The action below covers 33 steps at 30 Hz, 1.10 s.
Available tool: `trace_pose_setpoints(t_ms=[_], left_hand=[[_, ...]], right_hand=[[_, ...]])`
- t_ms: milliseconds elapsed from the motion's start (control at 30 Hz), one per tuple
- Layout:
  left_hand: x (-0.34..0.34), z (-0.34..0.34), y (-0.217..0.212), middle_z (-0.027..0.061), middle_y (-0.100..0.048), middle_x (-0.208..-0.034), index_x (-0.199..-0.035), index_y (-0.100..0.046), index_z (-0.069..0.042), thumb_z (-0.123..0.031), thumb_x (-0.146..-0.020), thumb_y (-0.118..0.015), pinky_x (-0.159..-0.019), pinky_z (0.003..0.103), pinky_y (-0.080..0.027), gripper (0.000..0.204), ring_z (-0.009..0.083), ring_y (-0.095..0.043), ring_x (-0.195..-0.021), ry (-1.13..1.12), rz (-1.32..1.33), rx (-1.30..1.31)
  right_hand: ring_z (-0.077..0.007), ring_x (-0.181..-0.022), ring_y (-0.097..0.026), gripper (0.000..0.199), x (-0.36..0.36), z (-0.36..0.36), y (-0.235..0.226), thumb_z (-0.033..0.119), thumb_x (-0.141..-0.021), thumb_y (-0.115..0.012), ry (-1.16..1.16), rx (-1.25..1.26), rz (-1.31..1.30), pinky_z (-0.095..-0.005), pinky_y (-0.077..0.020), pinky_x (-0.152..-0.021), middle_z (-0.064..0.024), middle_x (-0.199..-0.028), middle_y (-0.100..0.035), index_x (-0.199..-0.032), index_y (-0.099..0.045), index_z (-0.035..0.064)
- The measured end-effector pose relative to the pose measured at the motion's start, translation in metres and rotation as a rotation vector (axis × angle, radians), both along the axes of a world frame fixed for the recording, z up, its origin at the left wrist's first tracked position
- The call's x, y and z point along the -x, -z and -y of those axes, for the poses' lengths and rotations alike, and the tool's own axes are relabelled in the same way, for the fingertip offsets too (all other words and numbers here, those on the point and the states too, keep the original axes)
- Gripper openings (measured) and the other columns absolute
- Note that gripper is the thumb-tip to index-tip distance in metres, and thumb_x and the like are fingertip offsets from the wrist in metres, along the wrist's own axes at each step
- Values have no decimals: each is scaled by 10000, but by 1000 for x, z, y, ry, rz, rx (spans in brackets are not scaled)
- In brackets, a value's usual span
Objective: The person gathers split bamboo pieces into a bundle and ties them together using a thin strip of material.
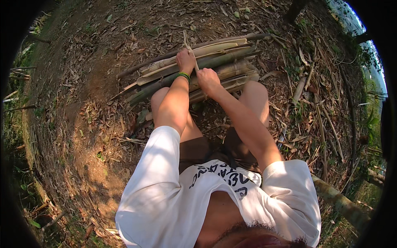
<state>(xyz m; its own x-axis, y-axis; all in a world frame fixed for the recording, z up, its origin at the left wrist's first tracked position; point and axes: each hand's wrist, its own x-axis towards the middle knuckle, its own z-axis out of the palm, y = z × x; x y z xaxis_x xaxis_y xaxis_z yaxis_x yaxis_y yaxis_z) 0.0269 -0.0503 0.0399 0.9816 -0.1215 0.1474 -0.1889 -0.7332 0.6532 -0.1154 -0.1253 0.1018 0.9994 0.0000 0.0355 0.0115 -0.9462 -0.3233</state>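
A bundle of split bamboo lengths (231,71), green and tan, lies across the ground just beyond my knees. A pale, narrow strip (187,42) that looks like bamboo or fibre runs over the bundle and sticks up past its far side. My left hand (186,61), with green bands at its wrist, is closed at the strip above the middle of the bundle. Nearer to me and to the right, my right hand (208,80) is closed at the strip's lower end. The fingertips of both hands are largely hidden.
Dry leaves and twigs cover the brown dirt ground (93,111). A thin dark stick (155,58) lies along the bundle's far edge. Loose bamboo pieces (299,89) lie to the right. A thick pole (341,202) slants at the lower right, beside my arm.
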Motion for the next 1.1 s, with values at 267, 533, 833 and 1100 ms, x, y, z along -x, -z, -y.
trace_pose_setpoints(t_ms=[267,533,833,1100], left_hand=[[40,-10,10,202,-630,-841,-807,-596,0,-150,-857,-646,-783,519,-459,166,422,-593,-875,24,176,65],[107,-16,8,155,-569,-756,-769,-544,-17,-175,-885,-650,-719,494,-430,223,389,-543,-792,22,320,169],[114,-10,0,171,-557,-755,-773,-530,-5,-172,-872,-647,-719,486,-432,227,396,-544,-790,21,302,240],[100,-12,5,177,-626,-704,-780,-644,1,-167,-843,-666,-672,477,-457,180,389,-603,-712,7,328,250]], right_hand=[[-322,-734,-725,113,43,2,7,74,-843,-634,-31,-18,138,-397,-598,-670,-155,-747,-702,-771,-699,16],[-296,-658,-719,79,101,2,11,83,-867,-611,-13,-14,82,-380,-583,-615,-143,-697,-694,-822,-631,20],[-310,-665,-716,61,102,31,7,87,-859,-606,-76,75,76,-397,-573,-603,-156,-697,-690,-840,-606,29],[-325,-642,-708,72,113,11,15,73,-854,-606,-74,7,95,-398,-575,-604,-177,-679,-681,-827,-575,13]])
